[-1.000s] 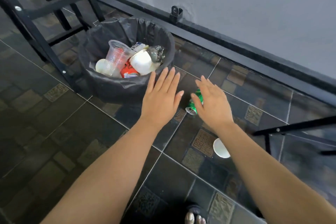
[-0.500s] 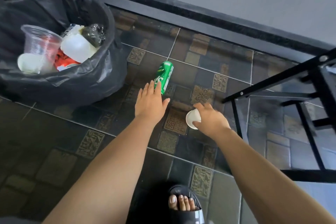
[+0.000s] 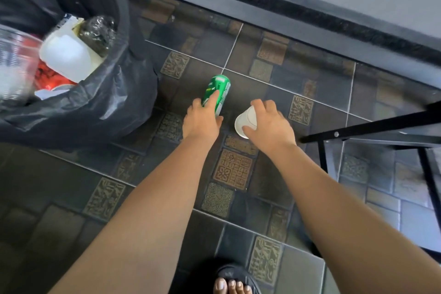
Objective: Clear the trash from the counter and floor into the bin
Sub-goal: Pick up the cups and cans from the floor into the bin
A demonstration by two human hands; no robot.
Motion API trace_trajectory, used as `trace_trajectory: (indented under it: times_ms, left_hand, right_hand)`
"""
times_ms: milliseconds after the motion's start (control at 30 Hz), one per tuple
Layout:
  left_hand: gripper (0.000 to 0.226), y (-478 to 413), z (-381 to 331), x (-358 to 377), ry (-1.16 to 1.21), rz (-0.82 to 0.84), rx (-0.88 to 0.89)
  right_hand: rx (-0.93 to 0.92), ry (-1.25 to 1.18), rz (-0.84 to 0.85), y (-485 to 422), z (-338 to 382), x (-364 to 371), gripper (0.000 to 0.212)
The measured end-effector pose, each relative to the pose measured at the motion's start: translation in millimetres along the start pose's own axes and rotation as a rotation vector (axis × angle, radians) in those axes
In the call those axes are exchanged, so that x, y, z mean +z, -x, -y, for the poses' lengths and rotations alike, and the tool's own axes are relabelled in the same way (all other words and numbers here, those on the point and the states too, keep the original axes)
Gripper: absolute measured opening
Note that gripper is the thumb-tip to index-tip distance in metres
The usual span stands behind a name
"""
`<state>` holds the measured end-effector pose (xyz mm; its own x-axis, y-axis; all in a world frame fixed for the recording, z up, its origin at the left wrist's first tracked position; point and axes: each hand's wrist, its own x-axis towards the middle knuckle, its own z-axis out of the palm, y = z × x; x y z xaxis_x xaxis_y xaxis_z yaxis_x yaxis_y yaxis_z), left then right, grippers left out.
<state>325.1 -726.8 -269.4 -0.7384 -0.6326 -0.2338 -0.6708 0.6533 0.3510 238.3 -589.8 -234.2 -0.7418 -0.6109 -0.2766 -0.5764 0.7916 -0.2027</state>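
Note:
A green soda can [image 3: 218, 89] lies on its side on the dark tiled floor. My left hand [image 3: 202, 120] is closing around its near end, fingers wrapped over it. Just right of it, my right hand [image 3: 268, 124] grips a small white cup [image 3: 244, 123], fingers over its side and thumb at the rim. The bin [image 3: 102, 102], lined with a black bag, stands at the left. It holds a white jug, a clear plastic cup, a crumpled dark bottle and red wrappers.
A black metal frame [image 3: 372, 131] of a table or chair stands at the right. A black skirting strip [image 3: 286, 7] runs along the grey wall behind. My sandalled foot [image 3: 232, 281] is at the bottom edge.
The view has moved down closer to the floor. My left hand has reached onto the can and curled around it. My right hand has tightened its hold on the white cup.

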Motion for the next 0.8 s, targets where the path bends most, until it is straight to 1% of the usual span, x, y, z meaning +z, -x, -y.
trace_trajectory:
  times_ms: [67,233,367,500,633,800]
  left_hand:
    - [0.066,1,0,2,0.032,-0.04,-0.021]
    - [0.067,5,3,4,0.126,-0.079,-0.086]
    - [0.064,13,7,-5,0.262,-0.137,-0.114]
    - [0.064,23,5,-33,0.289,-0.261,0.035]
    - [0.063,39,1,-76,0.317,-0.432,0.146]
    - [0.06,63,-7,-123,0.407,-0.626,0.259]
  right_hand:
    - [0.003,-0.023,-0.001,-1,-1,3,0.063]
    - [0.019,-0.065,-0.009,7,-2,4,0.07]
    - [0.032,-0.116,-0.084,16,0,-3,0.078]
    - [0.053,-0.231,-0.218,25,12,-20,0.072]
    - [-0.002,-0.276,-0.382,33,35,-47,0.062]
    - [-0.064,-0.386,-0.606,39,69,-85,0.067]
